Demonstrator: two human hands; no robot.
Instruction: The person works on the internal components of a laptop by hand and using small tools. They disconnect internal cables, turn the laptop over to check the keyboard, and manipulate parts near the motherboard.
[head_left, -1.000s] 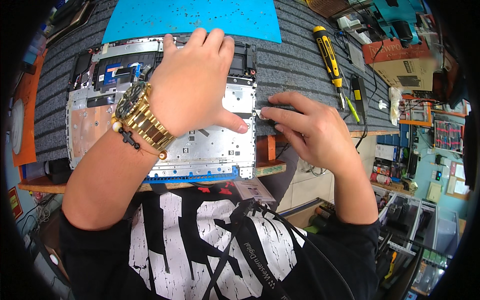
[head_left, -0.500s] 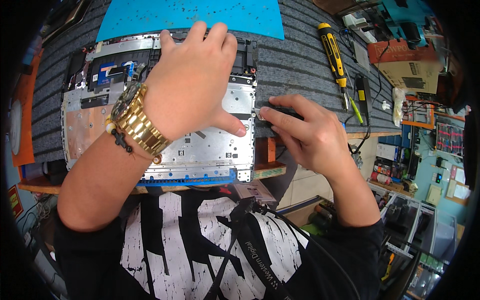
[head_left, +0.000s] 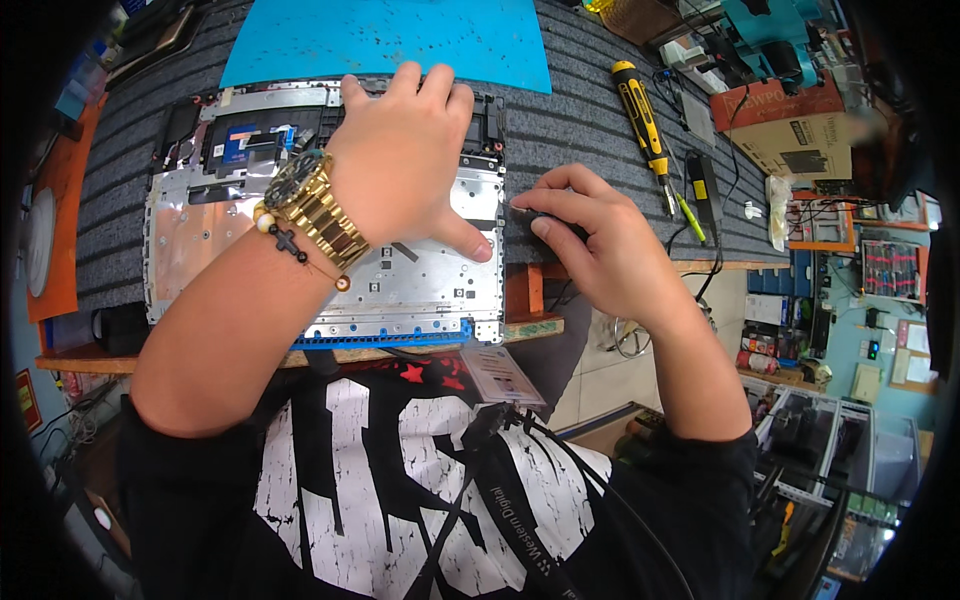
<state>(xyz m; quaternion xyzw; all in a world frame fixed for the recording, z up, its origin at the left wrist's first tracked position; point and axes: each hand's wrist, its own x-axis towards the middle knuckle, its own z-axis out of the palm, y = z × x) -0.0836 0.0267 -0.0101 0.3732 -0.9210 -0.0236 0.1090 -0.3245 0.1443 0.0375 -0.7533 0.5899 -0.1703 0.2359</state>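
Note:
An opened laptop [head_left: 425,295] lies on the bench, with its bare silver metal panel, screw holes and a blue strip along its near edge showing. My left hand [head_left: 405,165] rests spread over it, fingers toward the far edge and thumb stretched out on the metal near the right side. Just off the laptop's right edge, my right hand [head_left: 600,235] is pinched, index finger and thumb close together at the seam. Between those fingertips is a small clear pick, mostly hidden now. Whether its tip sits in the seam, I cannot tell.
A blue mat [head_left: 390,45] lies beyond the laptop. To the right are a yellow-and-black screwdriver [head_left: 640,115], a green pen-like tool [head_left: 690,220], a black adapter [head_left: 703,185] and a cardboard box [head_left: 790,135]. The bench's wooden edge [head_left: 110,364] runs close to my body.
My right hand has shifted a little toward the far side along the laptop's right edge, its fingers more bent. My left hand stays on the laptop. The whole view has shifted slightly.

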